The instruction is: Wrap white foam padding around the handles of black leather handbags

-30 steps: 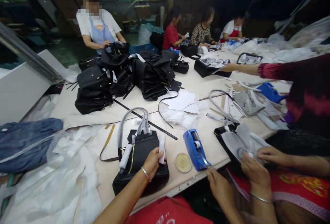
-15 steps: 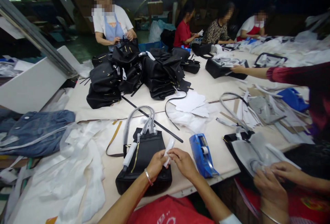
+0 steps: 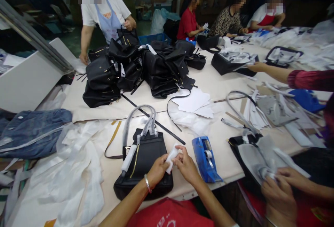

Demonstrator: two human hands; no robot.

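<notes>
Left hand [image 3: 158, 172] is pinching the white wrap [image 3: 172, 158] low down, right hand [image 3: 187, 166] gripping its right edge, so it's between them, long axis pointing away and slightly right. Black bag's [image 3: 150, 157] nearer the left, tape dispenser's [image 3: 202, 157] just beside the right.

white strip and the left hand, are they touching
Touching. The head view shows the left hand's thumb and fingers gripping the white strip near its lower end, with no gap between them.
</notes>
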